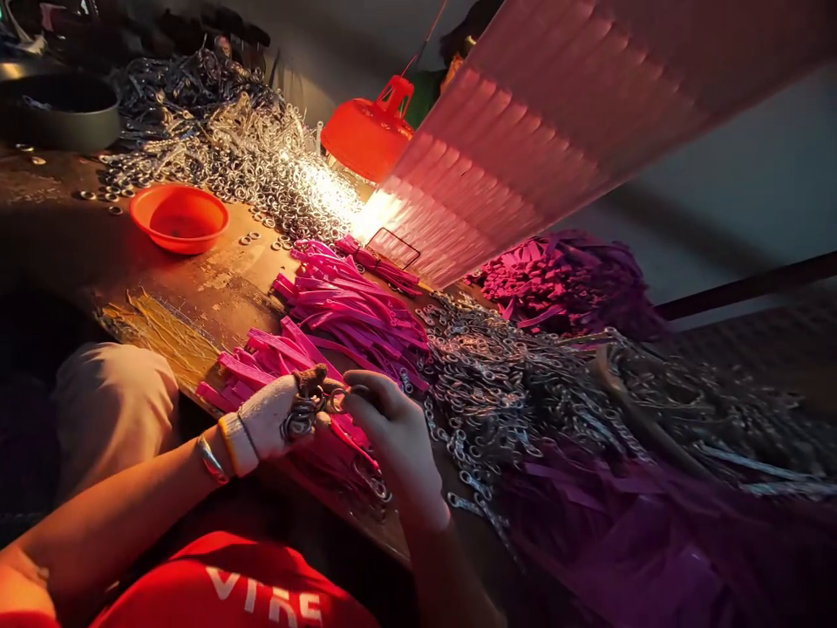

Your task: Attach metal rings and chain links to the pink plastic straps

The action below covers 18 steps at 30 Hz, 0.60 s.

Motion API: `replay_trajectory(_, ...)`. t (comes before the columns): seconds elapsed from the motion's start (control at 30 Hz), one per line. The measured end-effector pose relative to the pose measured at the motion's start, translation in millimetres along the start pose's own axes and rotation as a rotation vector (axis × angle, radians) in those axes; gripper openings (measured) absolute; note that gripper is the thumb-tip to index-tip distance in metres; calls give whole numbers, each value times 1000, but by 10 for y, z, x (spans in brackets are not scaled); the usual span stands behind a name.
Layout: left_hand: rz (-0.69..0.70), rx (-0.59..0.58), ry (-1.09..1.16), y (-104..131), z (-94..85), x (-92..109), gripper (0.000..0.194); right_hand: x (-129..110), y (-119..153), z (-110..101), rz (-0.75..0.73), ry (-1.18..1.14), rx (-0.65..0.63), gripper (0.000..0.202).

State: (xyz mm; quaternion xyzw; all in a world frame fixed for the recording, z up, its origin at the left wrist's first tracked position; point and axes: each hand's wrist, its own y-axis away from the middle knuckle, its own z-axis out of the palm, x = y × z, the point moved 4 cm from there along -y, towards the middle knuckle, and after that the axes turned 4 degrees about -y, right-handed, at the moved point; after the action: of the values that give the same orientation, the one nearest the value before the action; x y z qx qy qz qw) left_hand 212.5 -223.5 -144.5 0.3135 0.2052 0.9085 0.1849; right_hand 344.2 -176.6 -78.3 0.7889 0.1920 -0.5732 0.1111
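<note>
My left hand (pixel 278 417), in a white glove with a dark thumb tip, is closed around a bunch of metal rings (pixel 304 414). Touching it from the right, my right hand (pixel 392 423) pinches a ring (pixel 338 399) between thumb and fingers. Beneath and beyond both hands lie pink straps (pixel 346 305) in loose bundles. One pink strip with metal pieces (pixel 377 487) at its end hangs below my right hand. How the held ring and the strip connect is too small to tell.
Metal rings and links (pixel 255 148) are heaped at the back left beside an orange bowl (pixel 180 235) and a dark pan (pixel 78 126). A red lamp (pixel 366 135) hangs by a pink sheet (pixel 510 131). More metal pieces (pixel 497 375) and purple straps (pixel 608 523) cover the right side.
</note>
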Motion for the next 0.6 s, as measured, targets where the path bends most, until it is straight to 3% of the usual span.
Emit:
replay_trajectory(0.1,51,-4,-141,70,-16,30,25,41,-85,5,86,-15,-34,24)
replay_trajectory(0.2,121,-22,-358,143,1,47,29,76,-115,53,92,-27,-77,24)
replay_trajectory(0.27,121,-20,-390,168,10,42,32,116,-109,72,81,-33,-85,23)
replay_trajectory(0.4,141,45,-339,179,5,47,33,213,-70,6,-35,58,-10,28)
replay_trajectory(0.6,109,51,-359,188,37,14,34,180,60,-48,-217,241,-79,30)
